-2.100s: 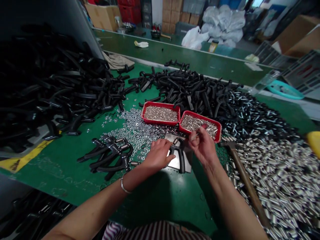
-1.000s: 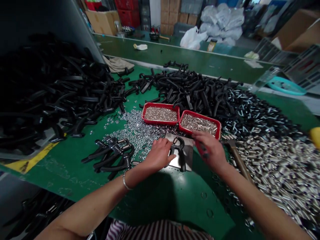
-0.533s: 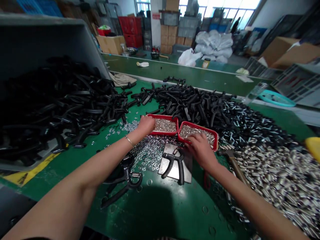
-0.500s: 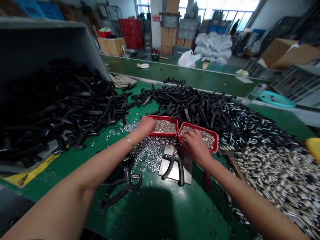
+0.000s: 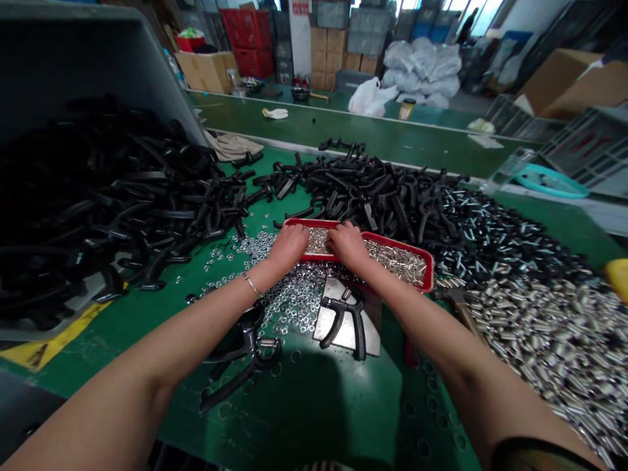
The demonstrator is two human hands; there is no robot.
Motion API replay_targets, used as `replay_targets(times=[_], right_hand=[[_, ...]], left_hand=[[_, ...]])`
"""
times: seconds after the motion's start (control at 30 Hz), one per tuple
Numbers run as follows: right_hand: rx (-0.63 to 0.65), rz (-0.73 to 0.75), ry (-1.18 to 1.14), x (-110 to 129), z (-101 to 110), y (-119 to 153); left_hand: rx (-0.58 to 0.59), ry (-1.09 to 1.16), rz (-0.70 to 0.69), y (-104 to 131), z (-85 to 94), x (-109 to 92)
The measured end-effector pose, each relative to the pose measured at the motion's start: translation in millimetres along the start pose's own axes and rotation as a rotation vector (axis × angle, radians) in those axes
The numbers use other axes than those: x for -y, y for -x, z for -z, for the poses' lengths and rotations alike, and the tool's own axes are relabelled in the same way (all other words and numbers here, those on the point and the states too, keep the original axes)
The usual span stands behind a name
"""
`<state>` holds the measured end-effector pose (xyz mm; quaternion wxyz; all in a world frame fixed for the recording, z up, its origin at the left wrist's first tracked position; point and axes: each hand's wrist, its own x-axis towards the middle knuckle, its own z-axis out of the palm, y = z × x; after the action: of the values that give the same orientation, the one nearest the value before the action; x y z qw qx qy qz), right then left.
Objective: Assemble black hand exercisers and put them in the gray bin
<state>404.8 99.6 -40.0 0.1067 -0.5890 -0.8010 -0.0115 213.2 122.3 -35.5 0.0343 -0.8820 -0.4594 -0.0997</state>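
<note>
My left hand (image 5: 290,246) is at the left end of the left red tray (image 5: 321,257), its fingers curled down among small metal parts; what it pinches is too small to name. My right hand (image 5: 347,243) reaches into the same tray's right end, fingers bent together, their tips hidden. Beside it, the right red tray (image 5: 430,269) holds small metal pins. Below the trays a black handle piece (image 5: 360,333) with a small spring at its top lies on a metal plate (image 5: 324,327). Another black handle assembly (image 5: 250,353) with a coil spring rests to the left.
Loose nuts (image 5: 294,301) spread below the left tray. Black handles (image 5: 377,190) are heaped behind the trays and in a grey bin (image 5: 167,72) at left. A hammer (image 5: 466,314) and a large pile of springs (image 5: 544,340) lie at right, with bolts behind.
My right hand has moved left from the right red tray to the left one. My left hand stays at the left tray. The whole view has shifted slightly.
</note>
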Motion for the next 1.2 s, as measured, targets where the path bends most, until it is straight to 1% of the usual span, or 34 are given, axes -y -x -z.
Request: replay_targets(times=[0.1,0.17,0.2,0.23,0.27,0.33,0.37,0.4,0.47,0.53,0.6,0.7,0.77,0.83,0.9,0.97,1.03,1.2], right_hand=[[-0.043,-0.032,-0.034,1,-6,1],[-0.069,-0.043,-0.069,0,-9,-1],[-0.083,-0.046,-0.092,0,-9,-1],[-0.100,-0.045,-0.119,-1,-9,-2],[-0.119,-0.041,-0.151,-1,-7,-2],[-0.158,-0.031,-0.208,-1,-2,2],[-0.186,-0.029,-0.244,0,2,7],[-0.222,-0.030,-0.304,1,6,13],[-0.304,-0.058,-0.502,3,13,35],[-0.347,-0.126,-0.762,6,20,68],[-0.315,-0.240,-0.982,8,24,106],[-0.234,-0.440,-1.235,8,26,164],[-0.191,-0.540,-1.339,9,25,195],[-0.162,-0.597,-1.392,11,22,216],[-0.139,-0.624,-1.416,13,18,228],[-0.128,-0.647,-1.439,15,16,231],[-0.128,-0.664,-1.477,16,15,229],[-0.139,-0.662,-1.556,17,16,213]], left_hand=[[-0.116,0.140,0.006,4,0.0,3],[-0.197,0.334,0.047,12,3.7,-3],[-0.208,0.451,0.069,18,6.4,-9],[-0.187,0.565,0.078,27,9.2,-18],[-0.137,0.664,0.069,36,11.8,-28],[-0.002,0.777,-0.004,57,14.6,-52],[0.049,0.779,-0.059,67,14.5,-63],[0.075,0.745,-0.110,76,13.3,-74],[0.068,0.609,-0.175,89,8.5,-91],[0.042,0.464,-0.203,95,2.6,-102],[0.022,0.374,-0.219,96,-2.8,-108],[-0.013,0.292,-0.241,96,-9.1,-111],[-0.056,0.243,-0.254,97,-12.9,-112],[-0.103,0.199,-0.297,98,-16.6,-113],[-0.142,0.180,-0.337,100,-19.4,-114],[-0.162,0.180,-0.343,101,-21.1,-114],[-0.172,0.167,-0.348,103,-22.0,-113],[-0.153,0.131,-0.461,111,-23.6,-109]])
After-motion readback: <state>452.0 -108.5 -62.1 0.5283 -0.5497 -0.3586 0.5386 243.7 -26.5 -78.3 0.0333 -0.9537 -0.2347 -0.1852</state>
